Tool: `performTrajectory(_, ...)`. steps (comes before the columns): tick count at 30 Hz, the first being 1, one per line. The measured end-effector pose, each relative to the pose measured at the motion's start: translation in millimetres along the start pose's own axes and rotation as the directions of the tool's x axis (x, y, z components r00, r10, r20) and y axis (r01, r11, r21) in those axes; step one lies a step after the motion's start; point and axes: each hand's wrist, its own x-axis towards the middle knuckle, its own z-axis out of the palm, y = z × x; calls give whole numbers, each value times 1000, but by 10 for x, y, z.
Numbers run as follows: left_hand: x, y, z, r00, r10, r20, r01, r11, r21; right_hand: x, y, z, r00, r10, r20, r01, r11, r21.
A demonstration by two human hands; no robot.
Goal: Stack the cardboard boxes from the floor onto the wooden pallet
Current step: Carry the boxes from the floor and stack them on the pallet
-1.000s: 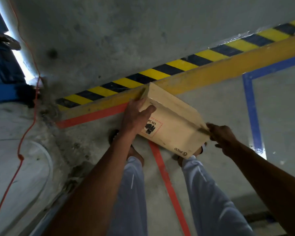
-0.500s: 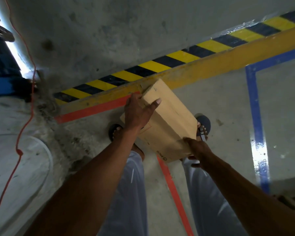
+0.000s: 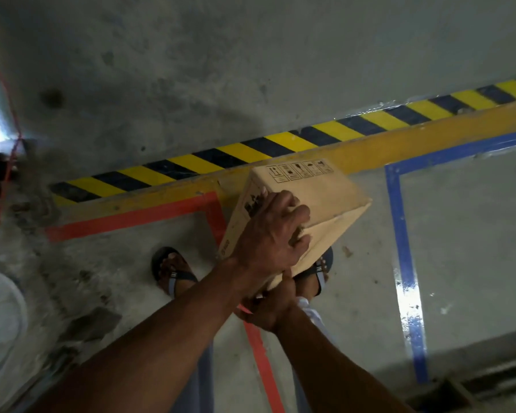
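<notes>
A plain brown cardboard box [image 3: 307,201], oblong with sharp edges and a row of black handling symbols at its far end, is held tilted in the air above the rough grey concrete floor [image 3: 459,234]. The left hand [image 3: 270,236] has its grip closed over the box's top near edge; the right hand [image 3: 268,308] holds the near bottom corner, its fingers mostly hidden. Sandalled feet [image 3: 172,271] stand below, one half covered by the box. Red tape [image 3: 131,219], blue tape [image 3: 399,234] and a yellow-black hazard stripe [image 3: 251,150] cross the floor.
</notes>
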Motion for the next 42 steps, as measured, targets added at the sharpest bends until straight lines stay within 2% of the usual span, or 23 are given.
performTrajectory(2, -36, 110, 45, 999, 8, 49, -8, 1000, -6, 104, -94, -103, 999, -42, 32, 40, 998, 38)
performTrajectory(4, -87, 227, 122, 998, 11, 70, -9, 999, -37, -83, -254, -177, 965, -261, 16, 260, 965, 24)
performTrajectory(6, -160, 325, 216, 998, 14, 61, -8, 996, -92, -500, -462, -266, 867, -498, -37, 499, 861, 96)
performTrajectory(7, -180, 388, 245, 999, 9, 48, -1, 989, -145, -772, -571, -312, 749, -654, -109, 659, 752, 15)
performTrajectory(8, -188, 441, 272, 999, -11, 38, 19, 976, -216, -1052, -678, -326, 583, -801, -135, 787, 598, -148)
performTrajectory(9, -185, 498, 289, 999, -39, 34, 47, 955, -292, -1307, -808, -343, 428, -900, -79, 843, 429, -325)
performTrajectory(11, -190, 568, 341, 993, -117, 7, 110, 901, -420, -1434, -1045, -394, 251, -949, 192, 830, 109, -547)
performTrajectory(13, -247, 499, 435, 955, -283, -86, 216, 867, -448, -1314, -1228, -361, 205, -889, 410, 593, -221, -775)
performTrajectory(14, -288, 407, 479, 910, -394, -129, 307, 850, -427, -1189, -1305, -367, 166, -846, 506, 464, -386, -797)
performTrajectory(15, -316, 294, 499, 847, -516, -128, 431, 808, -400, -1103, -1397, -352, 144, -815, 562, 376, -480, -793)
performTrajectory(16, -365, 145, 536, 767, -640, -47, 579, 721, -381, -1046, -1486, -328, 118, -816, 566, 332, -505, -796)
performTrajectory(18, -472, -75, 599, 533, -796, 286, 835, 442, -327, -979, -1683, -285, 66, -847, 527, 315, -483, -817)
performTrajectory(19, -532, -132, 626, 437, -785, 439, 893, 317, -320, -982, -1793, -233, 106, -872, 477, 339, -419, -842)
performTrajectory(20, -587, -174, 672, 402, -748, 528, 906, 241, -349, -985, -1894, -176, 165, -886, 433, 359, -355, -863)
performTrajectory(26, -375, -34, 759, 517, -671, 531, 775, 104, -624, -776, -2375, -5, 434, -868, 241, 279, -124, -952)
performTrajectory(28, -133, 140, 731, 553, -614, 563, 734, 40, -678, -713, -2362, -87, 514, -835, 195, 225, -88, -970)
performTrajectory(30, 91, 328, 782, 602, -557, 572, 713, 53, -699, -671, -2301, -278, 545, -824, 154, 212, -43, -976)
performTrajectory(32, 261, 497, 826, 636, -500, 587, 719, 108, -687, -597, -2226, -485, 572, -816, 84, 256, 80, -963)
performTrajectory(34, 327, 597, 882, 627, -438, 645, 729, 36, -684, -522, -2157, -619, 601, -799, -25, 327, 274, -904)
performTrajectory(36, 302, 602, 961, 612, -435, 660, 751, 59, -658, -443, -2099, -696, 599, -797, -77, 386, 372, -845)
performTrajectory(38, 265, 517, 1000, 570, -544, 615, 778, 117, -618, -397, -2083, -780, 552, -832, -63, 416, 339, -844)
performTrajectory(40, 219, 317, 1040, 515, -703, 490, 789, 166, -592, -382, -2127, -923, 519, -853, -50, 418, 305, -856)
performTrajectory(42, 138, 50, 1113, 440, -803, 403, 826, 186, -532, -372, -2220, -1158, 543, -838, -47, 452, 339, -825)
